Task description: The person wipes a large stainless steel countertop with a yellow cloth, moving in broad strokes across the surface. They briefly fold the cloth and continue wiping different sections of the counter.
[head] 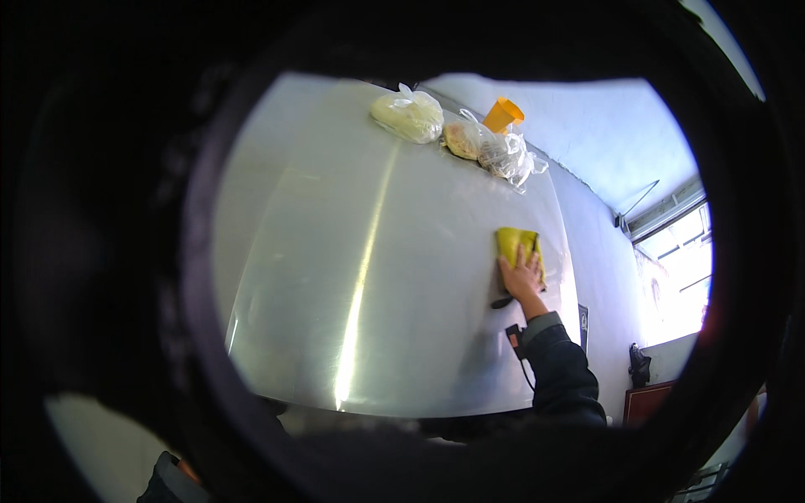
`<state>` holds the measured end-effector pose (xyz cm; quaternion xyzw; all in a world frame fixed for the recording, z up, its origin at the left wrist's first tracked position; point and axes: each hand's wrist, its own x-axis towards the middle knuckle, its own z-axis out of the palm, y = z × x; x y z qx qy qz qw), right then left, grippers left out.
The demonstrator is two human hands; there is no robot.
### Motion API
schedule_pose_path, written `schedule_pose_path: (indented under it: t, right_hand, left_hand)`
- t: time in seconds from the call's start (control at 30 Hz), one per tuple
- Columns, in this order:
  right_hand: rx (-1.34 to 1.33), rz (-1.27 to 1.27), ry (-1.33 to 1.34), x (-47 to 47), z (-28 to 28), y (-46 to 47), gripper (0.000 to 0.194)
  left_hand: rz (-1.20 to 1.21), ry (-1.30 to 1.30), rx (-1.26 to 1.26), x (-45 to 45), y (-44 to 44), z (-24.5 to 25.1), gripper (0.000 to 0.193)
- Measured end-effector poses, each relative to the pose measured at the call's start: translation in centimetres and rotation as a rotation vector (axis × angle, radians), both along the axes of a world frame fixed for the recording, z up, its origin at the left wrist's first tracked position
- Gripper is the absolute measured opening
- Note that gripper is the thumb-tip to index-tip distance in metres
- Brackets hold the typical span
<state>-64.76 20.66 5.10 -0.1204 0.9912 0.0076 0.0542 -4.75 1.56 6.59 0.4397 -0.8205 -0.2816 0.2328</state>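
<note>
Fingers spread, my right hand (523, 276) presses a folded yellow-green cloth (517, 242) flat against a shiny metal tabletop (302, 270), near its right edge. A small dark oval, perhaps a shadow or part of something, shows beside the wrist. A small dark device with a cable hangs by the dark sleeve. Of my left hand (188, 470) only a sliver of skin shows past a grey cuff at the lower left; its fingers are hidden.
A knotted clear plastic bag with pale contents (412, 116) stands at the table's far end. Next to it are a bag with brownish contents (463, 139), a crumpled clear bag (510, 157) and an orange plastic container (503, 114). A pale wall (604, 270) runs along the right side.
</note>
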Motion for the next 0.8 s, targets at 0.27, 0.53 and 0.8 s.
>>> schedule_pose_path:
  t: [0.27,0.53,0.8]
  right_hand:
    - [-0.054,0.522,0.062,12.8,0.8,-18.4,0.083]
    - [-0.19,0.978,0.109,24.2,0.1,-28.7,0.079]
    - [-0.306,1.304,0.063,20.3,1.2,-32.8,0.071]
  left_hand:
    - [0.05,0.012,0.052,1.2,0.1,0.3,0.032]
    - [-0.038,-0.051,0.099,1.1,-0.6,0.3,0.027]
    - [0.012,-0.113,0.115,0.5,-0.5,0.6,0.018]
